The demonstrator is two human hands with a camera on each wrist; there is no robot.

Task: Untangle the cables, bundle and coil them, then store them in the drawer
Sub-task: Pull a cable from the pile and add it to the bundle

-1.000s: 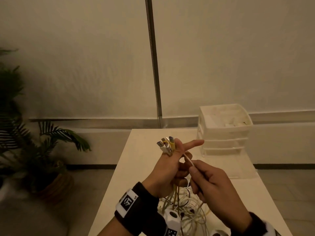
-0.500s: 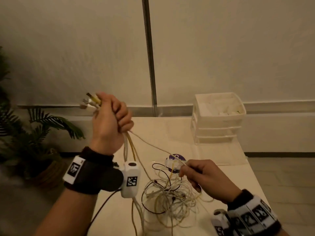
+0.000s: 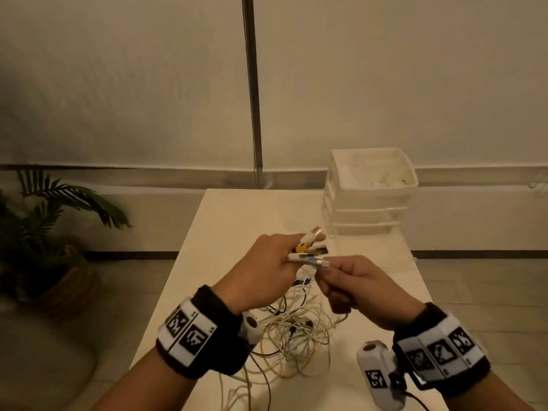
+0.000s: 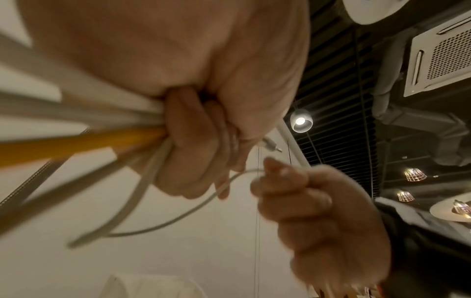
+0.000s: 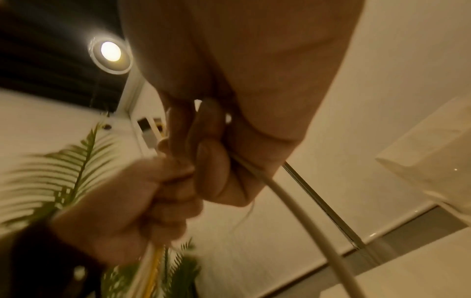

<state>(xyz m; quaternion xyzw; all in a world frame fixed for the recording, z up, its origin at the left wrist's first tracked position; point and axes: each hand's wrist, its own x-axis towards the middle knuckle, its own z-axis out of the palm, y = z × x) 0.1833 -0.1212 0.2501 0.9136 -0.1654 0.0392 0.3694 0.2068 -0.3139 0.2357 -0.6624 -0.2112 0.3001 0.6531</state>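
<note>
left hand (image 3: 264, 262): clenching a bunch of cable plug ends (image 3: 308, 247) above the desk (image 3: 225, 232), keeping the sorted ends together in one fist.
right hand (image 3: 364, 286): pinching one thin white cable (image 4: 178, 217) by its silver connector (image 3: 321, 264), bringing it up against the left fist, likely adding it to the bunch.
cable tangle (image 3: 293, 333): lying loose on the desk under both hands, trailing up into the fist, not yet coiled.
drawer unit (image 3: 367, 197): sitting at the far right of the desk, well apart from the hands; drawers looking shut.
stage: untangling, I judge; bundling pending.
</note>
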